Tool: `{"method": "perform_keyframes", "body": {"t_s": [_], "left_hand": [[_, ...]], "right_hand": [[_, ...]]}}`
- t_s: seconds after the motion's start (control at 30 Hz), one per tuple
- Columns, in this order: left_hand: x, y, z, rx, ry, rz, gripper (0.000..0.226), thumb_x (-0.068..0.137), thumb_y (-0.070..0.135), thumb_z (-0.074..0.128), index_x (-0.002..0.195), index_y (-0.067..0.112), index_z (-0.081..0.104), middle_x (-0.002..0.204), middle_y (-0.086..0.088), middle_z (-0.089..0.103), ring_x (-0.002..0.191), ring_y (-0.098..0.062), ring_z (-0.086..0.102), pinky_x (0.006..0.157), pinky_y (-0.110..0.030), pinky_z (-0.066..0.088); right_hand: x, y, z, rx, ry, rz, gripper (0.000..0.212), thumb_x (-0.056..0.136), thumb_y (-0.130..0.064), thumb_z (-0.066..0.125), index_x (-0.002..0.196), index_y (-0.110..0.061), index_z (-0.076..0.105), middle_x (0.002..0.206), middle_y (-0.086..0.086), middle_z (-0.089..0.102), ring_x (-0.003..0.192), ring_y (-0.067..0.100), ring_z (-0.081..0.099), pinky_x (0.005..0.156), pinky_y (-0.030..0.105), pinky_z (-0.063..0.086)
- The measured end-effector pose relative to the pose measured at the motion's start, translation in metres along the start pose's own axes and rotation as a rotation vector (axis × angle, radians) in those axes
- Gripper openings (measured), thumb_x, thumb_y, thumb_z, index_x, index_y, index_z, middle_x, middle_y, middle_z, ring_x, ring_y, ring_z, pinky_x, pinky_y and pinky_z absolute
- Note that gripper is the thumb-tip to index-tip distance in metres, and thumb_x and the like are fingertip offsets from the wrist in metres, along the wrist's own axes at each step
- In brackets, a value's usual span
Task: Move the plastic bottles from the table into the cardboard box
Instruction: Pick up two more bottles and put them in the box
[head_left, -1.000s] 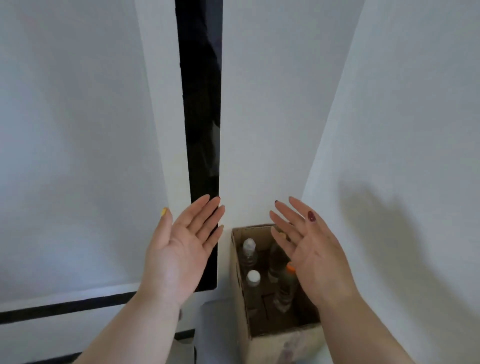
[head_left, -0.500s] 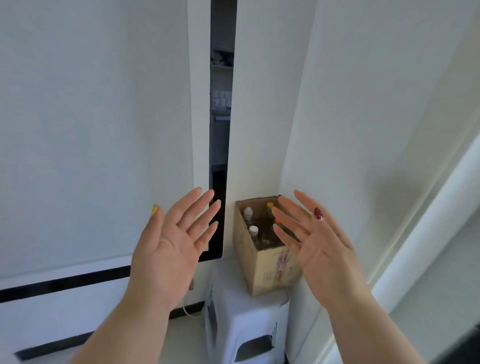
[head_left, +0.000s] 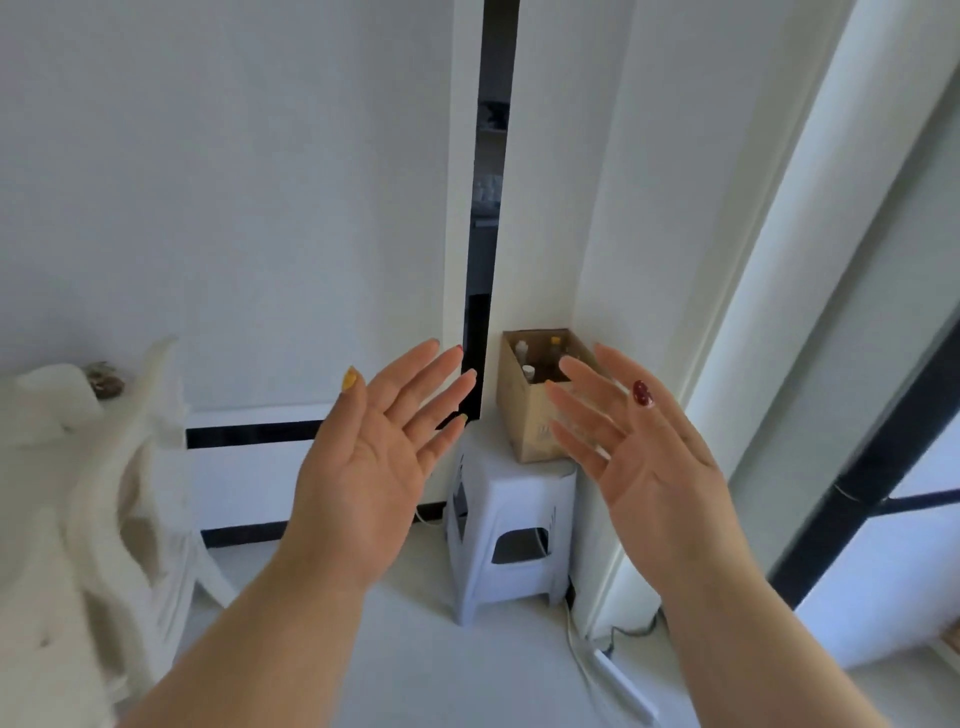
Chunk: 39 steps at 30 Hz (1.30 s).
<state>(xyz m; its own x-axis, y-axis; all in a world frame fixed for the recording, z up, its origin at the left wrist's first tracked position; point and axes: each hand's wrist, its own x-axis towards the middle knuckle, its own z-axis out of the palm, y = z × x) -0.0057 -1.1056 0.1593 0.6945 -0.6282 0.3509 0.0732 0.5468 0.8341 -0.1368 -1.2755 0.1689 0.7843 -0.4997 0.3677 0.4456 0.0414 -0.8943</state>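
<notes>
A brown cardboard box (head_left: 522, 413) stands on a white plastic stool (head_left: 511, 530) in the corner of the room. Several plastic bottles (head_left: 540, 361) stand upright inside it, with white and orange caps showing. My left hand (head_left: 382, 441) is raised in front of me, palm up, fingers spread, holding nothing. My right hand (head_left: 641, 441) is raised likewise, open and empty, and its fingers cover the box's right front corner from this view. Both hands are well short of the box.
A white ornate chair (head_left: 119, 493) stands at the left. White walls meet behind the stool, with a narrow dark gap (head_left: 485, 218) between panels. A window frame (head_left: 852, 467) and a cable on the floor (head_left: 597, 654) lie at the right.
The view has pulled back and away from the box. The box looks smaller, and the stool, floor and chair have come into view. Both hands stay open and empty.
</notes>
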Motion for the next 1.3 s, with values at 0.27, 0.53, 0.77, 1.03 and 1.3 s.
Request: {"method": "perform_keyframes", "body": {"t_s": [0.27, 0.53, 0.77, 1.03, 1.3], "left_hand": [[-0.130, 0.079, -0.001, 0.046, 0.016, 0.042, 0.064, 0.097, 0.052, 0.026, 0.144, 0.015, 0.050, 0.146, -0.003, 0.059, 0.137, -0.024, 0.053, 0.118, -0.052, 0.028], [-0.284, 0.165, -0.062, 0.165, 0.035, 0.089, 0.064, 0.095, 0.050, 0.025, 0.143, 0.015, 0.049, 0.146, -0.002, 0.059, 0.136, -0.023, 0.053, 0.116, -0.049, 0.031], [-0.424, 0.249, -0.138, 0.270, 0.145, 0.101, 0.062, 0.095, 0.049, 0.025, 0.140, 0.016, 0.052, 0.144, -0.001, 0.061, 0.135, -0.022, 0.055, 0.113, -0.047, 0.034], [-0.536, 0.338, -0.212, 0.373, 0.354, 0.201, 0.059, 0.095, 0.045, 0.025, 0.140, 0.016, 0.052, 0.144, 0.000, 0.060, 0.134, -0.021, 0.055, 0.109, -0.044, 0.037], [-0.599, 0.385, -0.289, 0.446, 0.528, 0.276, 0.070, 0.089, 0.060, 0.052, 0.142, 0.015, 0.050, 0.145, -0.001, 0.059, 0.134, -0.021, 0.056, 0.108, -0.044, 0.038]], "right_hand": [[-0.114, -0.048, 0.077, -0.043, -0.039, -0.030, 0.051, 0.087, -0.046, 0.063, 0.134, -0.026, 0.058, 0.134, 0.000, 0.067, 0.126, 0.024, 0.062, 0.113, 0.056, 0.037], [-0.245, -0.052, 0.195, 0.012, -0.068, -0.073, 0.055, 0.086, -0.049, 0.067, 0.136, -0.025, 0.057, 0.137, 0.003, 0.065, 0.127, 0.027, 0.061, 0.111, 0.056, 0.039], [-0.345, -0.039, 0.322, 0.095, -0.128, -0.022, 0.049, 0.092, -0.038, 0.060, 0.137, -0.020, 0.055, 0.136, 0.005, 0.066, 0.126, 0.028, 0.062, 0.110, 0.053, 0.044], [-0.400, -0.028, 0.450, 0.124, -0.299, -0.026, 0.075, 0.073, -0.061, 0.073, 0.135, -0.023, 0.056, 0.136, 0.004, 0.065, 0.126, 0.027, 0.062, 0.108, 0.051, 0.044], [-0.407, 0.011, 0.552, 0.156, -0.406, 0.006, 0.063, 0.080, -0.055, 0.070, 0.133, -0.023, 0.057, 0.135, 0.004, 0.066, 0.123, 0.027, 0.064, 0.105, 0.045, 0.049]]}}
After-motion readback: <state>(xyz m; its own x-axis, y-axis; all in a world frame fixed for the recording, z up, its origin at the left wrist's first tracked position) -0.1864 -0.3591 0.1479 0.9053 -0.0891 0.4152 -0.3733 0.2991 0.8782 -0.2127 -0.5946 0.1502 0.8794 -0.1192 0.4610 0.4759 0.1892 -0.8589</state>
